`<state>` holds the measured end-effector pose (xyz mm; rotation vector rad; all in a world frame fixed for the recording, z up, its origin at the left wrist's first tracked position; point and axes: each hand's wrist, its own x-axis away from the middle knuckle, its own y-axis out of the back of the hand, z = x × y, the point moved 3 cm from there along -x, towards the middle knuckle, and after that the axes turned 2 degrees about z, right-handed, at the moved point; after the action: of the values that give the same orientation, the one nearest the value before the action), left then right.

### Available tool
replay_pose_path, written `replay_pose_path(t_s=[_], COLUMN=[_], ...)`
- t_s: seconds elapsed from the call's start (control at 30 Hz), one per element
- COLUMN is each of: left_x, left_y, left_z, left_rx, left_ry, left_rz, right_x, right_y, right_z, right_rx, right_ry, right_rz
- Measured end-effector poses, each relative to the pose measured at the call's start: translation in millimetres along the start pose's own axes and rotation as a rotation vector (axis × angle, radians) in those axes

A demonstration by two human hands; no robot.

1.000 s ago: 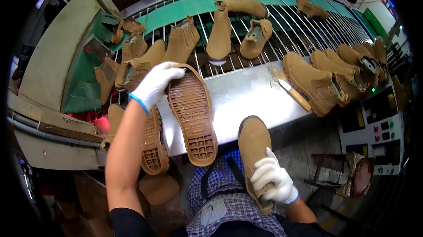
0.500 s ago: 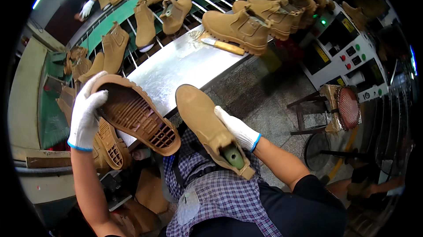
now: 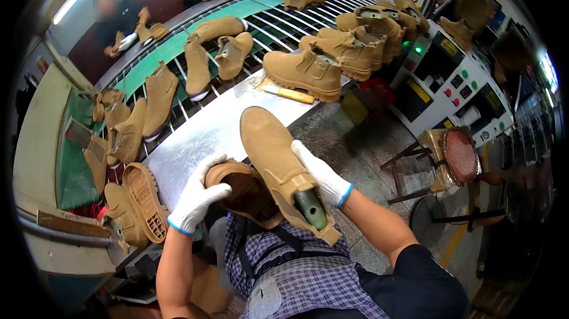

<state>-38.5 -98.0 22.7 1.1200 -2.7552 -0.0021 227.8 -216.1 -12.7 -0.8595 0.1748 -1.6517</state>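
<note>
Left hand (image 3: 198, 200) clamped on brown rubber sole (image 3: 246, 191), right hand (image 3: 320, 178) gripping tan suede boot (image 3: 278, 162); sole pressed against boot, at metal table's (image 3: 201, 135) near edge.

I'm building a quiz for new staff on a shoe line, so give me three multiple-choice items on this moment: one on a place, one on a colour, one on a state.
1. Where does the yellow-handled tool lie?
A. on the bare metal table beside a finished tan boot
B. in the person's left hand
C. on the floor

2. What colour are the cuffs of the white knit gloves?
A. red
B. blue
C. green

3. How is the tan suede boot upper on its green last held?
A. lying loose on the table
B. hanging from a hook
C. gripped by the right hand, with the left hand pressing a brown rubber sole against it

Key: 1 A, it rests on the metal table by the boot. 2 B, blue bands edge both wrists. 3 C, the right hand grips its side while the left hand holds the sole to it.
</note>
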Motion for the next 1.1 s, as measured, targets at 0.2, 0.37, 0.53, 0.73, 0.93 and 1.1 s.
replay_pose_path(t_s=[0.2, 0.37, 0.53, 0.73, 0.93, 1.1], left_x=[-8.2, -13.1, -19.3, -34.3, -58.1, -55.3], left_y=[8.8, -11.1, -28.4, -46.9, -32.0, -37.8], left_z=[74.3, 60.2, 60.6, 69.2, 69.2, 69.4], left_rx=[0.596, 0.966, 1.175, 0.984, 1.155, 1.12], left_ry=[0.105, 0.165, 0.215, 0.379, 0.4, 0.318], left_rz=[-0.065, 0.138, 0.199, 0.087, 0.187, 0.28], right_x=[2.4, 52.1, 63.8, 76.9, 82.6, 83.0], right_y=[22.8, 65.4, 71.9, 65.3, 66.5, 64.8], right_z=[-48.9, -106.7, -114.2, -108.5, -109.6, -113.3], right_rx=[-0.323, -0.097, 0.231, 0.429, 0.449, 0.381], right_ry=[-0.218, -0.208, -0.277, -0.199, -0.221, -0.217], right_rz=[0.177, 0.202, 0.175, 0.217, 0.188, 0.15])
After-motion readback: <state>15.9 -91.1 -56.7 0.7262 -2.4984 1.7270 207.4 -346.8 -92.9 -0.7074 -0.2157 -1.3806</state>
